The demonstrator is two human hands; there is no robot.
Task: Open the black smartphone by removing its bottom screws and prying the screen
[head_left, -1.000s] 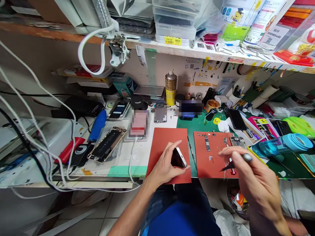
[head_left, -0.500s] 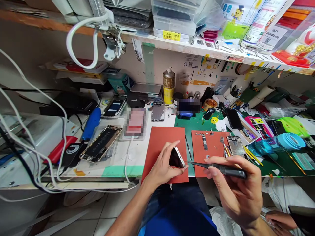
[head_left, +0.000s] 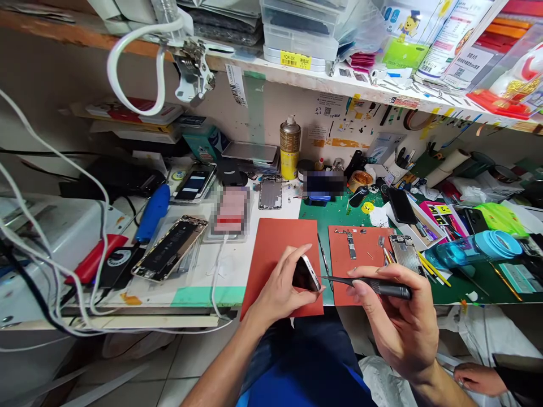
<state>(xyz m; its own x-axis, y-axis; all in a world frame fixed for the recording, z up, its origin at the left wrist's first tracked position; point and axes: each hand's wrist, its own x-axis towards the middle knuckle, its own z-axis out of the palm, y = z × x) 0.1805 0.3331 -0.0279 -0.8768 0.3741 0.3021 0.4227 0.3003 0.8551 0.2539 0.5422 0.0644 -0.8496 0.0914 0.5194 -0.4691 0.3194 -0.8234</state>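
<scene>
My left hand [head_left: 280, 285] grips a smartphone [head_left: 306, 276] by its edges, tilted up over a red-brown mat [head_left: 284, 234]. The phone's dark screen faces left, and its silver bottom edge, with the port openings, is turned to the right. My right hand [head_left: 396, 328] has its fingers closed round a slim black screwdriver [head_left: 382, 287]. The thin shaft points left, its tip at or very close to the phone's bottom edge; contact cannot be made out. A thin dark tool [head_left: 325, 261] lies between the two mats.
A second mat [head_left: 339, 288] bears a narrow circuit board [head_left: 352, 247] and small parts. An opened phone [head_left: 169, 249] and white cable [head_left: 218, 271] lie left. A blue bottle [head_left: 470, 249] lies right. Another person's hand [head_left: 479, 379] shows at lower right. A shelf [head_left: 246, 62] overhangs.
My right hand has shifted left with the screwdriver, bringing its tip closer to the phone's bottom edge. My left hand and the phone are almost still, and the view has moved slightly.
</scene>
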